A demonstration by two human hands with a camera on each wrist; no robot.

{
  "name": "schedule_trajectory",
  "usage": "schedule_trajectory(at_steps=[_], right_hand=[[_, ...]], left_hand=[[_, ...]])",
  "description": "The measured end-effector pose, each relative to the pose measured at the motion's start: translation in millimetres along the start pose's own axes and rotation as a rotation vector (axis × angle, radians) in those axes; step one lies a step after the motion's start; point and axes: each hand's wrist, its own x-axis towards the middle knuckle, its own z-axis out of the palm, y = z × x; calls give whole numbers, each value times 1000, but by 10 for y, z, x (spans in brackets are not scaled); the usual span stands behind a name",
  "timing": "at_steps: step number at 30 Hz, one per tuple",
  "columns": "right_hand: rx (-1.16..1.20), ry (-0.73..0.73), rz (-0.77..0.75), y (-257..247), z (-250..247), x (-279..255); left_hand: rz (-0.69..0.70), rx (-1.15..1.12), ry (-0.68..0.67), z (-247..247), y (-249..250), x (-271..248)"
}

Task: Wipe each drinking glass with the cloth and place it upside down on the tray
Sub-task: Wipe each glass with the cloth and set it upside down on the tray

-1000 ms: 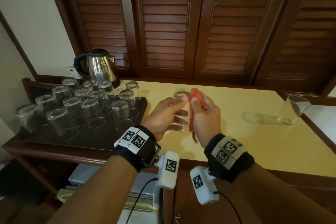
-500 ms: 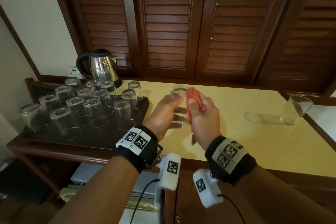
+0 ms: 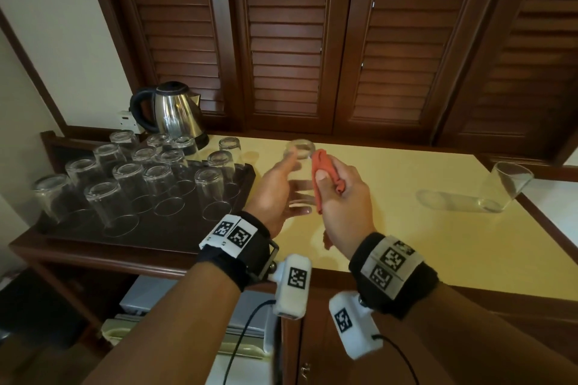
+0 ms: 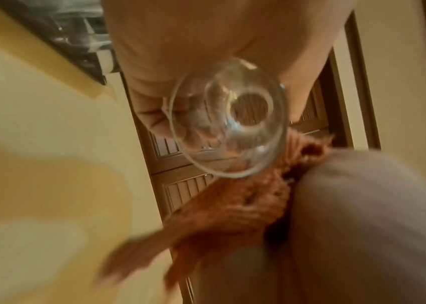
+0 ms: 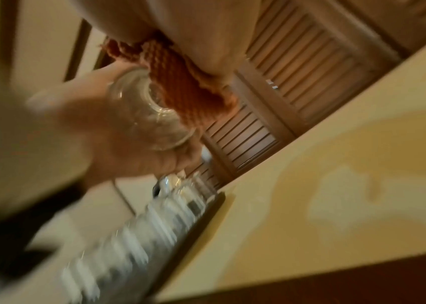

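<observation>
My left hand [image 3: 281, 187] holds a clear drinking glass [image 3: 298, 172] over the yellow counter, base upward; the left wrist view looks into its open rim [image 4: 227, 117]. My right hand [image 3: 337, 194] grips a bunched orange cloth [image 3: 322, 162] and presses it against the glass's right side, also seen in the right wrist view [image 5: 185, 88]. Several glasses [image 3: 212, 194] stand upside down on the dark tray [image 3: 156, 237] at the left. One more glass [image 3: 506, 187] stands rim up at the counter's far right edge.
A steel kettle [image 3: 175, 112] with a black handle stands behind the tray against the wall. Dark louvred wooden doors [image 3: 312, 40] run along the back of the yellow counter [image 3: 406, 244]. A cabinet and a white appliance sit below the front edge.
The cloth has bunched up higher against the glass, with less of it hanging below my right hand. Both hands stay almost where they were.
</observation>
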Motion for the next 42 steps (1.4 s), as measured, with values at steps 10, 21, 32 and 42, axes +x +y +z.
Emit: schedule_trajectory(at_steps=[10, 21, 32, 42], right_hand=[[20, 14, 61, 18, -97, 101], [-238, -312, -195, -304, -381, 309], [-425, -506, -415, -310, -386, 191], [-423, -494, -432, -175, -476, 227]], left_hand=[[24, 54, -56, -9, -49, -38], [270, 378, 80, -124, -183, -78], [599, 722, 254, -201, -491, -109], [620, 681, 320, -153, -582, -101]])
